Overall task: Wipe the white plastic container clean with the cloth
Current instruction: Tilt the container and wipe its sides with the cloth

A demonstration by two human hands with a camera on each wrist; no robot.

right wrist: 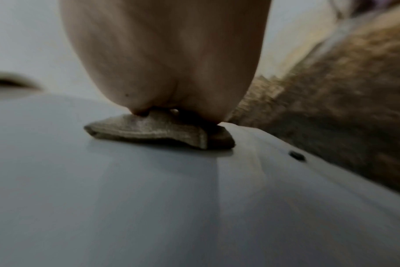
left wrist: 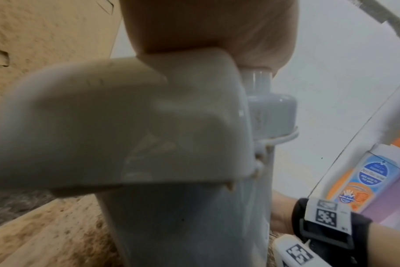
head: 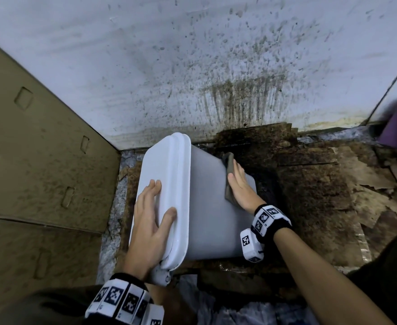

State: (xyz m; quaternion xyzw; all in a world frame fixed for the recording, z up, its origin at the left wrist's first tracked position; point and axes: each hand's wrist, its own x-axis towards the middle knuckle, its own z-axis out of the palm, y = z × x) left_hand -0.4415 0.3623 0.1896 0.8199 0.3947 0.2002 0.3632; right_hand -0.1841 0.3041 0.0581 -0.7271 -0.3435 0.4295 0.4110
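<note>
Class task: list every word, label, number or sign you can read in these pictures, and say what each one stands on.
Bottle, blue and orange label: text too blurred to read.
Wristbands: black-and-white square code tags, no readable words.
Container, cloth, cardboard, wall: no text.

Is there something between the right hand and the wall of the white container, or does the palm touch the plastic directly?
Yes: the cloth lies between them. The right hand presses it flat against the upper side wall of the container, near the base end. In the right wrist view the folded cloth shows under the palm.
</note>
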